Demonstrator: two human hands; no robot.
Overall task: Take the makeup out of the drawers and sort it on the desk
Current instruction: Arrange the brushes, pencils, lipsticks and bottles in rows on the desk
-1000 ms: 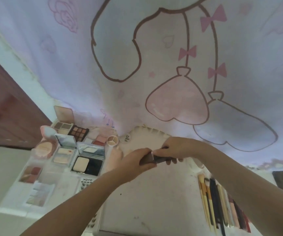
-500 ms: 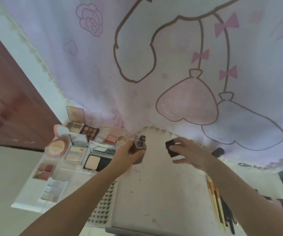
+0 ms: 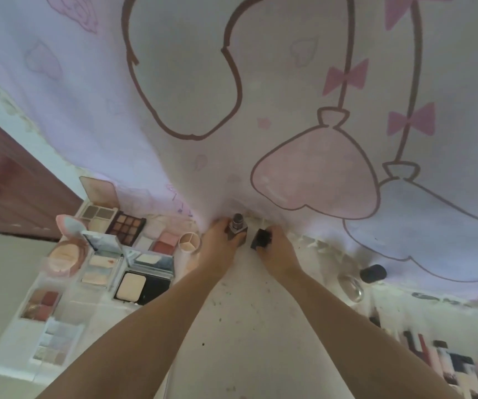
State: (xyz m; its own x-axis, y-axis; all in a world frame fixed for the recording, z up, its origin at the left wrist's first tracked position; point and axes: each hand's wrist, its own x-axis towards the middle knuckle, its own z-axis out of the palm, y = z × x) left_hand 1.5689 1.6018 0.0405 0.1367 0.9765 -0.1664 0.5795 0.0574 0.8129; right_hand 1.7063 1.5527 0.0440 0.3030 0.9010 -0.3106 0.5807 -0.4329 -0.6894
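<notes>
Your left hand [image 3: 217, 243] grips the upright bottle [image 3: 237, 224]; its black cap [image 3: 261, 239], pinched in your right hand [image 3: 275, 250], sits just right of it.

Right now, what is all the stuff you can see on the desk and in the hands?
Bottle: one, dark brown, uncapped, at the back of the desk, in the left hand.
Cap: one, black, beside the bottle, in the right hand.
Open palettes and compacts: about ten, pink, beige and brown, grouped at the left.
Round pot: one, beige, three sections, left of the left hand.
Black lid: one, at the right.
Lipsticks: a blurry row, far right; count unclear.
Desk: one, white, speckled.
Curtain: one, lilac with pink hearts, behind.
Left hand: holds the bottle.
Right hand: pinches the cap.
</notes>
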